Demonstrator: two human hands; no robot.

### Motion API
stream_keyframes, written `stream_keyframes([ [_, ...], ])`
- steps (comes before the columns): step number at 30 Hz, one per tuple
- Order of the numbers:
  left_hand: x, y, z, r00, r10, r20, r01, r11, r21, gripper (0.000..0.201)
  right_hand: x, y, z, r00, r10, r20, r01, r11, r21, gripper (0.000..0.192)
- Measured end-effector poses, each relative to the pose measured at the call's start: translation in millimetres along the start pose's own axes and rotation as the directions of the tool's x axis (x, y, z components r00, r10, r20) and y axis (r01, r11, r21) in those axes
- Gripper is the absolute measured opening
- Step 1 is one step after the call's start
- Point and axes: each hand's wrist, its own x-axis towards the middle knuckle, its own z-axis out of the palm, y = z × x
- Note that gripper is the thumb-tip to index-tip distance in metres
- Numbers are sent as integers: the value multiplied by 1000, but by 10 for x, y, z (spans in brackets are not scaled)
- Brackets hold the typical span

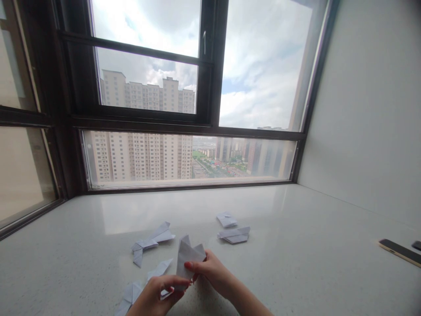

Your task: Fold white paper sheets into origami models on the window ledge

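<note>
Head view: left hand (154, 298) half cropped

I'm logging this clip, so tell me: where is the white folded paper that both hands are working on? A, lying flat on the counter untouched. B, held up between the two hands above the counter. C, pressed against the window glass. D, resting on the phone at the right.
B: the folded paper is pinched by the right hand from the side and the left hand from below, raised off the counter.
</note>
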Motion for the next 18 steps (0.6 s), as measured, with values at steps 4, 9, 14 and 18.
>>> stream_keyframes([
  [4, 11, -68, 7, 998, -37, 51, 35, 999, 37, 17, -10, -11, 4, 1000, 9, 0, -9, 1000, 9, 31],
  [9, 24, -118, 2, 995, -57, 78, 53, 997, 48, 19, -25, -27, 7, 1000, 15, 4, -15, 1000, 5, 30],
  [14, 7, -94, 6, 996, -56, 66, 54, 998, 35, 18, -22, -30, 7, 1000, 27, -1, -27, 1000, 11, 31],
  [18, 13, -129, 6, 999, -29, 32, 28, 999, 21, 18, -12, -22, 2, 999, 33, 1, -33, 999, -5, 33],
])
